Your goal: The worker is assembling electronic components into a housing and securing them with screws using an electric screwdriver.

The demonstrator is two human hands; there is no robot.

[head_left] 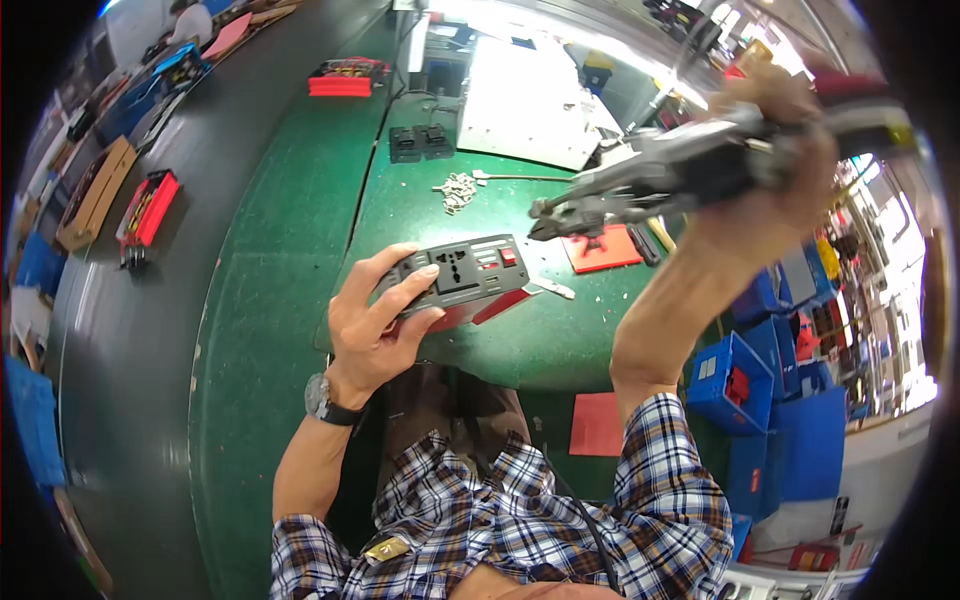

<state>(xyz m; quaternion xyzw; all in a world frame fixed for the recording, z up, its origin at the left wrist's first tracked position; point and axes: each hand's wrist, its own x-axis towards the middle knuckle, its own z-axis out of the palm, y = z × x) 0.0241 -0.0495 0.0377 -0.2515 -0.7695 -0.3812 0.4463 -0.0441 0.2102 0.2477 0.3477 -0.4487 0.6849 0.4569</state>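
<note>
My left hand, with a watch at its wrist, grips a power inverter at its left end, close to the table's front edge. The inverter has a dark end panel with a socket and a red switch, and red sides; it is tilted. My right hand is raised at the upper right, wrapped around a grey power tool with a long nose. Motion smears both the hand and the tool. The tool's tip points left, above and to the right of the inverter, apart from it.
On the green table lie a heap of small metal parts, black panels and a red pad. A white box-like thing stands behind. Red-cased units sit on the dark belt at left. Blue bins stand right.
</note>
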